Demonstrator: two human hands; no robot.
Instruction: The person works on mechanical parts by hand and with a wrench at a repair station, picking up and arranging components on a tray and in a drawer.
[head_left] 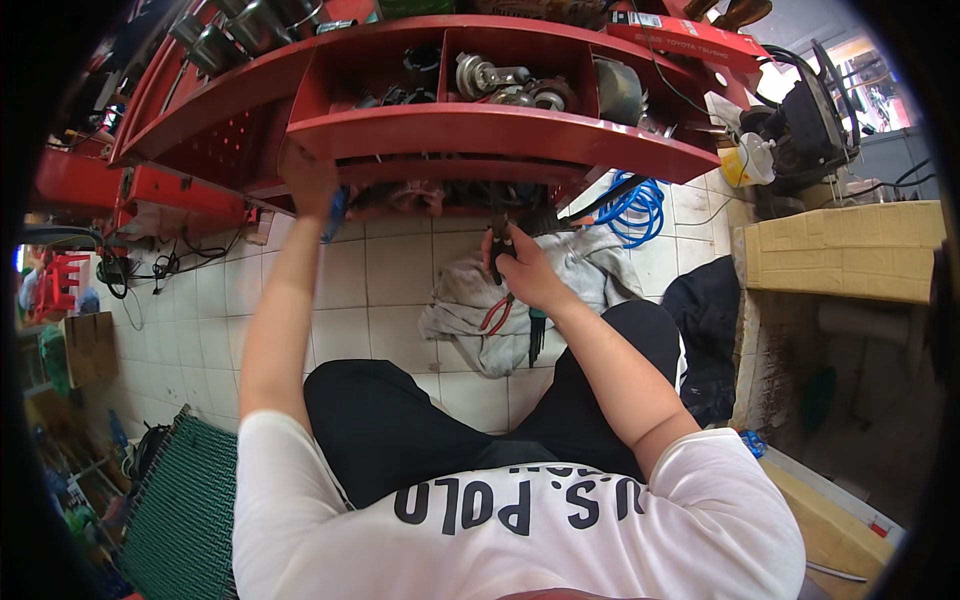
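Blurred by motion, my left hand (310, 180) is at the front of the red metal tool cart (480, 145), by the left end of its upper tray. Its fingers do not show clearly. My right hand (525, 272) is closed round a dark tool with black handles, seemingly pliers (497, 250), with the tip pointing toward the cart's lower shelf. Below that hand, red-handled pliers (497, 314) and a dark green-black tool (537, 335) lie on a grey cloth (460, 300) spread over the floor tiles.
The cart's tray holds bulbs (487, 75) and metal parts; sockets (255, 30) stand at upper left. A coiled blue hose (635, 212) lies right of the cloth. A cardboard box (845, 250) is at right, a green woven seat (185, 500) at lower left.
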